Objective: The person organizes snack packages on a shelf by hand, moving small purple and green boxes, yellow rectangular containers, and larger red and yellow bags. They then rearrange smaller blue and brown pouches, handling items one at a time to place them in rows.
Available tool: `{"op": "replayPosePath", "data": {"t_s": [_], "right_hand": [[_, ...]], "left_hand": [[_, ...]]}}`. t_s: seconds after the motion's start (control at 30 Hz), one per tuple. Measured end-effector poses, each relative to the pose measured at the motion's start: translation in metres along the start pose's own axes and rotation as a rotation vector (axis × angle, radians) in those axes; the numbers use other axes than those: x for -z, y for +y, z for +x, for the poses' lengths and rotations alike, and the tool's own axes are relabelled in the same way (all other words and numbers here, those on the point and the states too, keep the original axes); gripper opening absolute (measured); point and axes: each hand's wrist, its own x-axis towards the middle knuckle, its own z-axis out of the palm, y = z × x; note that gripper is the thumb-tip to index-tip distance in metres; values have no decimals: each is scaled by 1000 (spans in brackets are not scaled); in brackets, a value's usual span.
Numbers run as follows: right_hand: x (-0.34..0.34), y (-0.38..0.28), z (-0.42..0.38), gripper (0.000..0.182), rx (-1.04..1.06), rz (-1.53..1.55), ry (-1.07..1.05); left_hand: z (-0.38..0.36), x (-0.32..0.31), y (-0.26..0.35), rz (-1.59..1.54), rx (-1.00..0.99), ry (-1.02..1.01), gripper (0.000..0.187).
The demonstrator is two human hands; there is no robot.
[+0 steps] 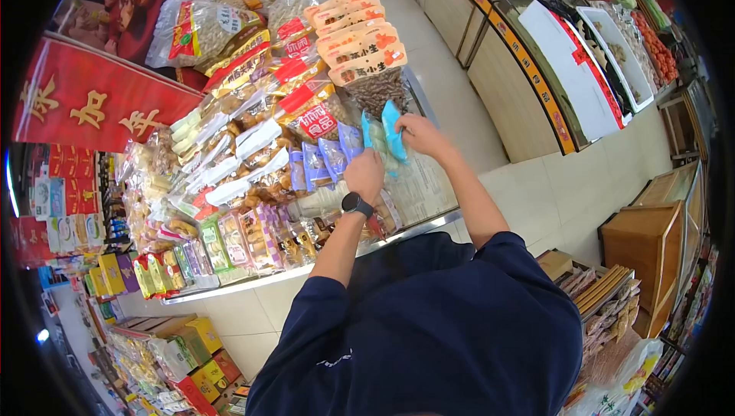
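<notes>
My right hand (423,137) pinches the edge of a light-blue snack packet (393,129), which stands tilted at the right end of a row of small packets. A second packet with a teal top (373,134) leans beside it. My left hand (365,174), with a dark watch on its wrist, is closed low against the row. Its fingertips are hidden, so what they grip cannot be made out. Closest to it are several purple packets (332,157), standing side by side to its left.
Bagged snacks with red labels (315,119) and brown-filled bags with orange tops (369,67) crowd the display table. Its metal front edge (432,224) runs close to my body. A wooden counter (511,83) stands across the aisle, with wooden bins (643,251) at the right.
</notes>
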Motion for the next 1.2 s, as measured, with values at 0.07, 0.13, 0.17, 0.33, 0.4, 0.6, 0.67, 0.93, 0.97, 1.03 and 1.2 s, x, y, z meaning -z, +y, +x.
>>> {"op": "replayPosePath", "data": {"t_s": [0.07, 0.13, 0.17, 0.33, 0.4, 0.6, 0.67, 0.93, 0.97, 1.03, 1.2], "right_hand": [[-10, -2, -9, 23, -44, 76, -64], [-20, 5, -15, 40, -136, 178, -138], [-25, 8, -20, 43, -190, 344, -46], [-51, 28, -37, 66, -687, 637, 143], [-67, 32, -39, 73, -692, 614, 63], [-75, 14, -23, 84, -664, 673, 8], [-75, 14, -19, 84, -651, 678, 20], [-75, 12, -24, 83, -630, 714, 61], [-75, 12, -30, 83, -639, 682, 83], [-74, 17, -50, 81, -661, 619, 120], [-84, 6, -117, 39, -711, 351, 157]], "left_hand": [[-2, -2, -2, -15, 15, -16, 27], [-5, 3, -7, -74, -21, -55, 27], [-7, 5, -10, -105, -36, -73, 28], [-10, 16, -11, -111, 5, -97, 26], [-9, 16, -10, -104, 9, -95, 25], [-12, 9, -8, -125, -64, -9, 20], [-10, 10, -4, -142, -85, -1, 19], [-11, 15, -7, -191, -161, -97, 17], [-15, 21, -11, -214, -169, -109, 17], [-27, 29, -27, -340, -142, -88, 22], [-70, 77, -71, -380, 11, -25, 21]]}}
